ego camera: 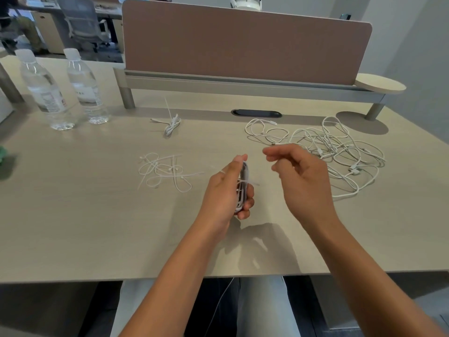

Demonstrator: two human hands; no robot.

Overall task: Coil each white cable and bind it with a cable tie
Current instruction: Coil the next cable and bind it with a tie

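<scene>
table [97, 227] | two water bottles [64, 91] far left; one tied cable [172, 124] at the back; loose ties [162, 171] in the middle; messy white cables [340, 147] right

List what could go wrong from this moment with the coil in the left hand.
1. The left hand alone grips the coiled cable; the right hand hovers beside it holding nothing, so the loops might spring apart if the grip eases.
2. The cable tie around the coil may not be pulled tight yet and could slip.
3. The loose cables lie tangled, so pulling out the next one may drag others along.
</scene>
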